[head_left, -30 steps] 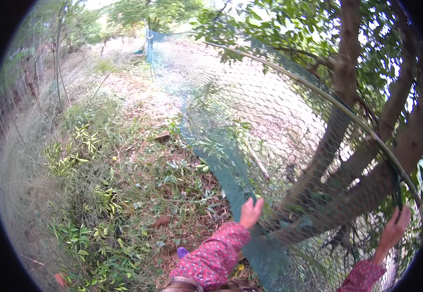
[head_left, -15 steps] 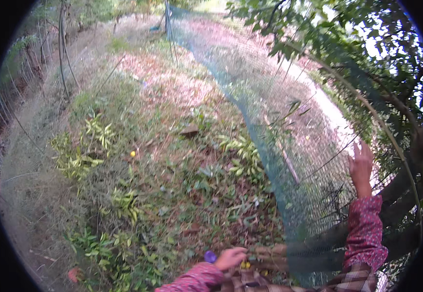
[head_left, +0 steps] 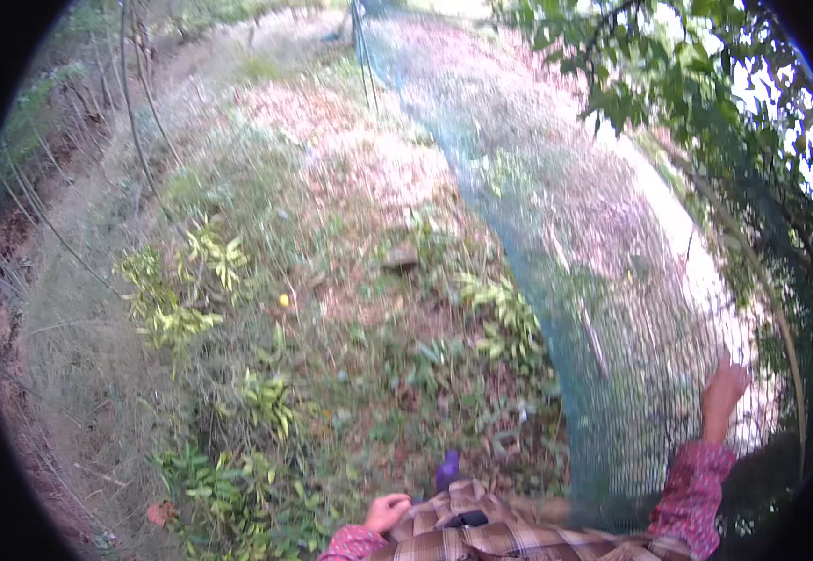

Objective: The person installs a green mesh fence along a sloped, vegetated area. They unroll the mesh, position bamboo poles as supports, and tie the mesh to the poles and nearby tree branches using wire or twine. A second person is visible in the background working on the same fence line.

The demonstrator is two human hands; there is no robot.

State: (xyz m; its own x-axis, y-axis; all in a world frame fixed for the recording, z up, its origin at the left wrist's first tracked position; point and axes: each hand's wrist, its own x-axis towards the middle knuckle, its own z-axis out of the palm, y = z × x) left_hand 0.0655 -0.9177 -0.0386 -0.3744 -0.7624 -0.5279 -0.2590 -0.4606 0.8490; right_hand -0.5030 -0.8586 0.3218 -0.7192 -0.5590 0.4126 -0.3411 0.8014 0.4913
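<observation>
My right hand is raised at the right, its fingers curled closed at the green mesh netting. The net's fine lines run right up to and around that hand. Down near the lower edge, my left hand hangs beside the brown plaid cloth on my body. Its fingers are loosely bent, and nothing shows in them. A purple shoe pokes out past the plaid cloth, over the leafy ground.
Dry grass and yellow-green leafy plants cover the slope at the left. A small yellow fruit-like thing lies in the grass. A thin pole stands at the net's far end. Tree branches overhang the right side.
My right hand has lowered and its spread fingers have curled in at the net. The netting stretches wider to the right. My left hand has moved left and down.
</observation>
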